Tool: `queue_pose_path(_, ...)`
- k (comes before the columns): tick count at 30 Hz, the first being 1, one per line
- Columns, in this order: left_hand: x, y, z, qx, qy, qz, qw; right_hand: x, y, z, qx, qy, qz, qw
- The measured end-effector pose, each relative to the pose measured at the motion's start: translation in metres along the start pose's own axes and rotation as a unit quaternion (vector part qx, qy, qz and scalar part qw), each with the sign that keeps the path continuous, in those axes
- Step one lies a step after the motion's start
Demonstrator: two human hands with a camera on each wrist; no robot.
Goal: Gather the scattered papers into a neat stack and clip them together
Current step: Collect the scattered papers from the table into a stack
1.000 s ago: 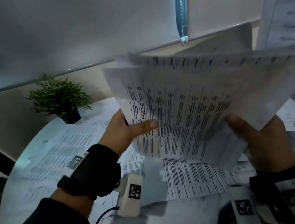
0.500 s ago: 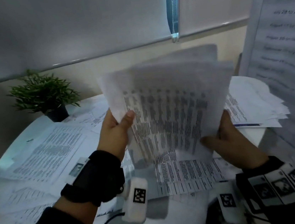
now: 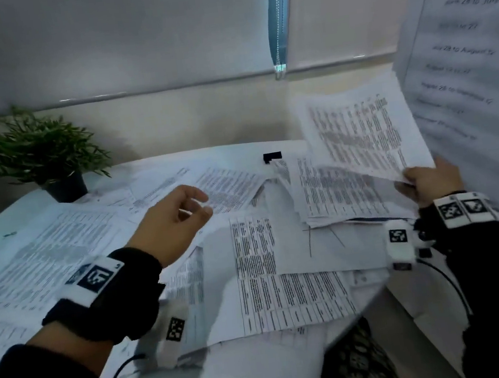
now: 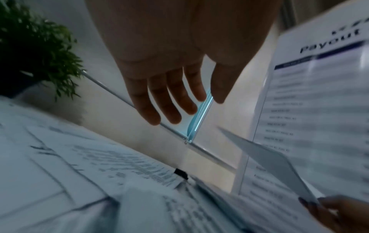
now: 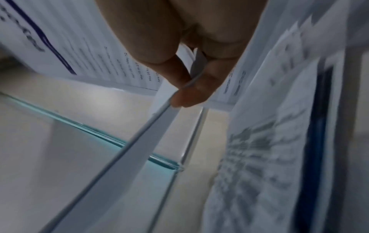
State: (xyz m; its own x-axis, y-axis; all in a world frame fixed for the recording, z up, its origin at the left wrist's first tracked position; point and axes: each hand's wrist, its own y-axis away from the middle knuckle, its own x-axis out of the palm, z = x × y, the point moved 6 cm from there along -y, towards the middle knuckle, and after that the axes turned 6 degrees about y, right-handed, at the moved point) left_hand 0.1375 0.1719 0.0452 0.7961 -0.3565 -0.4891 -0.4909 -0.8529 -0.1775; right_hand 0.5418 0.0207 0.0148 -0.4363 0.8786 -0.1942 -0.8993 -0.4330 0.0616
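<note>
My right hand [image 3: 415, 176] pinches the lower corner of a few printed sheets [image 3: 357, 131], held up tilted over the pile of papers [image 3: 333, 191] at the table's right. The right wrist view shows thumb and finger pressed on the sheets' edge [image 5: 159, 119]. My left hand [image 3: 195, 205] hovers empty above the scattered papers [image 3: 284, 278], fingers loosely extended [image 4: 167, 100]. A small black binder clip [image 3: 272, 156] lies at the far side of the table. Printed sheets cover most of the white round table [image 3: 228, 152].
A potted green plant [image 3: 46, 157] stands at the table's far left. A large printed poster [image 3: 472, 67] stands close on the right. Behind are window blinds with a blue strip [image 3: 277, 19]. The table's front right edge drops off near a patterned floor [image 3: 357, 364].
Both hands held the sheets up in front of me before. Now my left hand has let go and moved left. My right hand carried the sheets to the right.
</note>
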Motion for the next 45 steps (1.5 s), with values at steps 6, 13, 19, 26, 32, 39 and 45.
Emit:
queue_pose_path(6, 0.015, 0.000, 0.010, -0.037, -0.219, 0.125, 0.967, -0.006, -0.015, -0.039, 0.026, 0.200, -0.007, 0.979)
queue_pose_path(13, 0.073, -0.022, -0.005, -0.042, -0.323, 0.210, 0.922, -0.018, -0.026, -0.022, -0.010, 0.309, -0.011, 0.951)
queue_pose_path(19, 0.125, -0.044, -0.013, -0.063, -0.393, 0.238, 0.886, -0.007, -0.033, -0.021, -0.020, 0.466, 0.077, 0.881)
queue_pose_path(26, 0.161, -0.045, 0.005, -0.158, -0.391, 0.189, 0.887, 0.013, 0.003, 0.018, -0.146, 0.593, 0.044, 0.791)
queue_pose_path(32, 0.153, -0.045, -0.006, -0.201, -0.182, 0.196, 0.942, 0.050, 0.054, 0.029, -0.192, 0.553, 0.208, 0.784)
queue_pose_path(39, 0.052, -0.030, -0.031, -0.143, 0.030, 0.035, 0.989, 0.082, 0.085, 0.031, -0.199, 0.506, 0.301, 0.784)
queue_pose_path(45, -0.042, -0.013, -0.042, -0.037, 0.224, -0.181, 0.957, 0.111, 0.112, 0.051, -0.098, 0.302, 0.356, 0.879)
